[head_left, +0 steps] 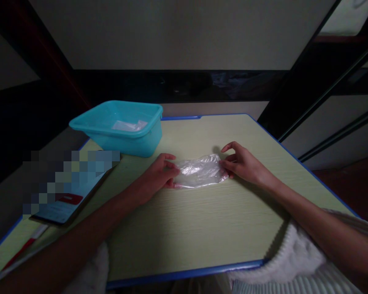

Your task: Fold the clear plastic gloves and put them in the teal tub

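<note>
A clear, crinkled plastic bag (199,171) lies stretched lengthwise on the pale wood-grain table (196,228). At its left end, my left hand (159,175) pinches the edge between thumb and fingers. My right hand (241,165) grips the opposite end, thumb and fingertips closed on the plastic while the index finger is raised and curved. Light glints off the wrinkles in the film. Whether anything is inside the bag, I cannot tell.
A turquoise plastic basin (129,143) with pale wrapped pieces inside stands at the back left. Nearer on the left lies a phone (70,212), partly pixelated, with a red and white cable (27,245) by it. Blue edging rims the table; a cabinet panel rises behind.
</note>
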Demonstrator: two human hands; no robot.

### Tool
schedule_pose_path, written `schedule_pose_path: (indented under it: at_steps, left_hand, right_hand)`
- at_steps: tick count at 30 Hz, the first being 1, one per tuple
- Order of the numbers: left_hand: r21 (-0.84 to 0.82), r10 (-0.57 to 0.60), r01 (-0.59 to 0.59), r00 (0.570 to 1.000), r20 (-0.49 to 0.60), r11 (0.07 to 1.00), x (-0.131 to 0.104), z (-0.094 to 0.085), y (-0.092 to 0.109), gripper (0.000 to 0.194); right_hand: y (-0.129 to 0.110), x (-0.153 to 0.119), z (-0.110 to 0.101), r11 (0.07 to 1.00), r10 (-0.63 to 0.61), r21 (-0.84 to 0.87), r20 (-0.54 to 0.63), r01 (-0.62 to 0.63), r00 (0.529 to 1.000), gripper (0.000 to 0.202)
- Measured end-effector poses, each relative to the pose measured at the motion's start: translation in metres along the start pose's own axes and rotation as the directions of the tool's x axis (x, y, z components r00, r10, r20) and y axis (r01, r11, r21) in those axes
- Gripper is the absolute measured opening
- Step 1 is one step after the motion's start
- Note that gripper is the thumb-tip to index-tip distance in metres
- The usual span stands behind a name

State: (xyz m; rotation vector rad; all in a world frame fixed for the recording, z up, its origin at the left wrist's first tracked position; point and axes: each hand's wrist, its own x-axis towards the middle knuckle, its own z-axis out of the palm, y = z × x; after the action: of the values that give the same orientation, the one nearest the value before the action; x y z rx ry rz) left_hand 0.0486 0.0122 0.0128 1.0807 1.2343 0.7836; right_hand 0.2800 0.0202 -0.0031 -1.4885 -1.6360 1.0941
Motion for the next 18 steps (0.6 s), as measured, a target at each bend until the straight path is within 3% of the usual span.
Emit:
schedule_pose_path:
  at_steps: [5,18]
  left_hand:
    - [-0.002,-0.004,0.004,1.0,-0.005,1.0,-0.0024,0.0029,0.0021,0.03]
    - [0.051,0.016,-0.015,1.0,-0.018,0.999,-0.001,0.0006,-0.002,0.033]
  right_hand:
    - [0.001,-0.0039,0.002,0.988,-0.115,-0.11,-0.085,0.105,0.99,0.03]
    - [0.0012,-0.0049,0.0034,0.907,-0.218,-0.383,-0.067,0.177,0.974,0.036]
